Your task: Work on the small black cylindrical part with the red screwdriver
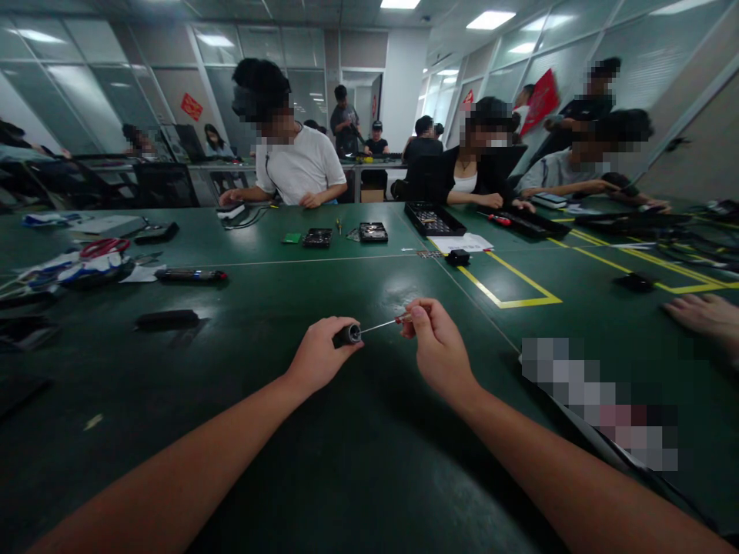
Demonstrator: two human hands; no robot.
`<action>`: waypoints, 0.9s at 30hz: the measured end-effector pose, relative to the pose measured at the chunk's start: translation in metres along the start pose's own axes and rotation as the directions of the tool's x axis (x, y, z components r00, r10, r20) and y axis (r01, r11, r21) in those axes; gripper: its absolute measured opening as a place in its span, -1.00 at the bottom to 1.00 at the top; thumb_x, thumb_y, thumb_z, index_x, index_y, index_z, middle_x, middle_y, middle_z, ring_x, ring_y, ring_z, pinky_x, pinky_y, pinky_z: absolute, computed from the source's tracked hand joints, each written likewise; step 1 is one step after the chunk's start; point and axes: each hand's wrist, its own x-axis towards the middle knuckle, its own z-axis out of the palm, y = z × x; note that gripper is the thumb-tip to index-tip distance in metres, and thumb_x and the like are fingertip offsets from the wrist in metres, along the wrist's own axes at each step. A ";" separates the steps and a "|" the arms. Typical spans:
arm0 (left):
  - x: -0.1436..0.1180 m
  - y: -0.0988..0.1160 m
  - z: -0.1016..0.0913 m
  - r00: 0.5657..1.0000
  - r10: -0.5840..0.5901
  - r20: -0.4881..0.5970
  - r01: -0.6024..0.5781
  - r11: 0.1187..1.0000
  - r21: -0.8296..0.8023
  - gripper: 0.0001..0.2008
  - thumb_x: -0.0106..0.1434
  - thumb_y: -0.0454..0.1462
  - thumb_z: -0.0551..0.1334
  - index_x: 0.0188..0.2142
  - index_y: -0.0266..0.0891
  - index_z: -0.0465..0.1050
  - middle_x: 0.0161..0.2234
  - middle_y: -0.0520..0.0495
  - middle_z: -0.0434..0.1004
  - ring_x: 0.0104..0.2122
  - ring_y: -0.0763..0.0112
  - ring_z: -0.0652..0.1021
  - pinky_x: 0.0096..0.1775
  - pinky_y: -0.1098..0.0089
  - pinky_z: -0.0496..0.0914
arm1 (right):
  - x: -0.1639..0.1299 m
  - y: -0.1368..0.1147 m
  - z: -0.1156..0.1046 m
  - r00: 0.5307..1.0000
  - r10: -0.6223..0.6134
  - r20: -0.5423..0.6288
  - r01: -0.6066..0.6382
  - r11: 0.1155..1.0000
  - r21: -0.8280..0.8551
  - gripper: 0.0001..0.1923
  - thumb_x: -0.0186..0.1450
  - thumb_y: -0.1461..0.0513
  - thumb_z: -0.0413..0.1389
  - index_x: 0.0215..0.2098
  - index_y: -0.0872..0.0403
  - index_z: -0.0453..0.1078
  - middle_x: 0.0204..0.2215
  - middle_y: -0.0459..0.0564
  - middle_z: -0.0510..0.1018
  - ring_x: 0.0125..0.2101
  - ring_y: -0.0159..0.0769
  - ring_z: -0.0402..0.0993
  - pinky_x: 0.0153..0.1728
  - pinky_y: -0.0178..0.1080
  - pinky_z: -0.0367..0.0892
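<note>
Head view: black bar (167,318) beside screwdriver (358,332)

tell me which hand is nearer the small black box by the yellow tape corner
Right. The right hand, pinching the thin metal shaft tip, sits just below and left of the small black box. The left hand, wrapped round the black screwdriver handle, is further left.

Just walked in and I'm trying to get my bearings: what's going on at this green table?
The person wearing the camera holds a small screwdriver over the green table: the left hand grips its dark handle, and the right hand pinches the tip end of the thin shaft. Across the table, a person in a white shirt and other seated people work with small devices and a parts tray. Another person's hand rests at the right edge.
</note>
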 end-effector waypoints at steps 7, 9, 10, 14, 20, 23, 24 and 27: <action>-0.001 -0.003 0.000 0.999 -0.034 -0.034 0.034 0.999 -0.019 -0.71 0.23 -0.35 0.41 -0.05 -0.15 0.56 -0.08 -0.03 0.62 -0.04 0.24 0.56 0.04 0.19 0.41 | 0.002 0.000 -0.002 1.000 0.017 -0.024 -0.019 0.998 -0.062 -0.73 0.49 0.04 -0.07 -0.22 0.01 0.33 -0.44 -0.10 0.45 -0.40 -0.26 0.39 -0.31 -0.14 0.28; -0.001 -0.003 0.000 0.998 -0.044 -0.043 0.043 0.999 -0.029 -0.71 0.23 -0.36 0.41 -0.05 -0.15 0.56 -0.07 -0.03 0.62 -0.03 0.24 0.56 0.04 0.19 0.41 | 0.003 0.001 -0.002 0.999 0.024 -0.027 -0.026 0.997 -0.078 -0.73 0.49 0.04 -0.07 -0.23 0.01 0.33 -0.43 -0.09 0.45 -0.39 -0.25 0.40 -0.30 -0.14 0.28; -0.001 -0.002 0.000 0.998 -0.045 -0.046 0.044 0.999 -0.028 -0.71 0.23 -0.37 0.41 -0.05 -0.16 0.57 -0.08 -0.02 0.62 -0.03 0.24 0.57 0.05 0.19 0.41 | 0.004 0.001 -0.002 0.999 0.025 -0.028 -0.027 0.996 -0.085 -0.73 0.49 0.05 -0.06 -0.23 0.01 0.33 -0.43 -0.09 0.45 -0.39 -0.24 0.41 -0.29 -0.14 0.29; 0.000 -0.001 -0.002 0.998 -0.049 -0.048 0.048 0.999 -0.012 -0.73 0.24 -0.38 0.39 -0.07 -0.17 0.57 -0.09 -0.03 0.61 -0.04 0.25 0.57 0.03 0.20 0.41 | 0.005 0.003 -0.002 0.999 0.028 -0.030 -0.031 0.994 -0.101 -0.73 0.48 0.04 -0.06 -0.23 0.01 0.34 -0.43 -0.10 0.45 -0.38 -0.23 0.41 -0.28 -0.13 0.28; -0.001 -0.003 -0.001 0.997 -0.058 -0.049 0.056 0.998 -0.026 -0.76 0.27 -0.31 0.38 -0.06 -0.16 0.56 -0.09 -0.04 0.59 -0.05 0.26 0.56 0.01 0.22 0.43 | 0.005 0.004 -0.003 0.999 0.032 -0.042 -0.035 0.996 -0.078 -0.73 0.48 0.02 -0.04 -0.21 0.01 0.35 -0.43 -0.10 0.46 -0.37 -0.23 0.42 -0.28 -0.14 0.29; -0.001 -0.003 -0.001 0.996 -0.054 -0.074 0.052 0.998 -0.034 -0.76 0.28 -0.30 0.38 -0.05 -0.18 0.56 -0.06 -0.06 0.58 -0.02 0.26 0.56 0.05 0.22 0.44 | 0.005 0.003 -0.003 0.998 0.040 -0.057 -0.044 0.997 -0.066 -0.72 0.47 0.02 -0.03 -0.19 0.01 0.37 -0.42 -0.09 0.48 -0.37 -0.23 0.44 -0.28 -0.15 0.31; -0.001 -0.002 -0.001 0.995 -0.050 -0.082 0.047 0.998 -0.029 -0.75 0.28 -0.30 0.37 -0.04 -0.19 0.55 -0.04 -0.07 0.58 -0.01 0.25 0.56 0.07 0.22 0.43 | 0.005 0.002 -0.003 0.997 0.046 -0.060 -0.049 0.997 -0.058 -0.72 0.47 0.01 -0.03 -0.18 0.01 0.37 -0.42 -0.09 0.48 -0.37 -0.24 0.44 -0.28 -0.16 0.31; -0.001 0.003 -0.006 0.996 -0.050 -0.078 0.050 0.999 -0.001 -0.69 0.31 -0.27 0.34 0.04 -0.21 0.52 0.02 -0.10 0.57 0.04 0.23 0.54 0.12 0.20 0.40 | 0.005 -0.001 -0.002 0.996 0.069 -0.057 -0.071 0.997 -0.036 -0.71 0.46 0.00 -0.01 -0.17 0.01 0.38 -0.44 -0.10 0.49 -0.42 -0.27 0.42 -0.35 -0.18 0.31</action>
